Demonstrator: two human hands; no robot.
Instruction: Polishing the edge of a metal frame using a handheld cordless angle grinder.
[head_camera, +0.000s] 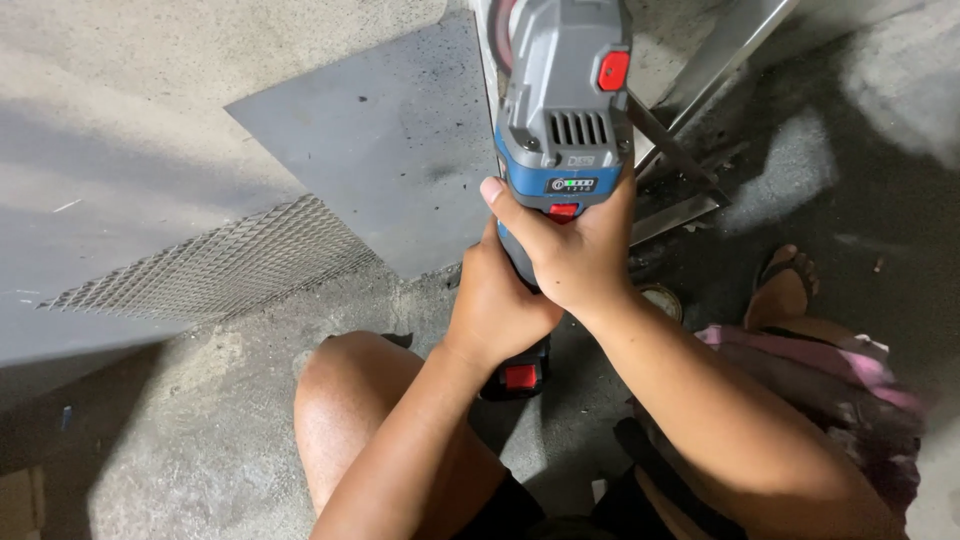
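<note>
There is a single view, from a camera worn on the person's head, looking steeply down past the forearms to the concrete floor (200, 470). It sits very close to the grey-and-blue power tool (562, 110), which fills the top centre and runs off the upper edge. Taking that tool as the landmark, the flat metal sheet (400, 150) lies to its left and the bare knee (350, 400) below it, nearer the camera.

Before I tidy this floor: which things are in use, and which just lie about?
In use:
- cordless angle grinder, gripped by the left hand and right hand
- angled metal frame at its disc end

Lying about:
- flat metal sheet
- expanded mesh panel
- small round tin
</note>
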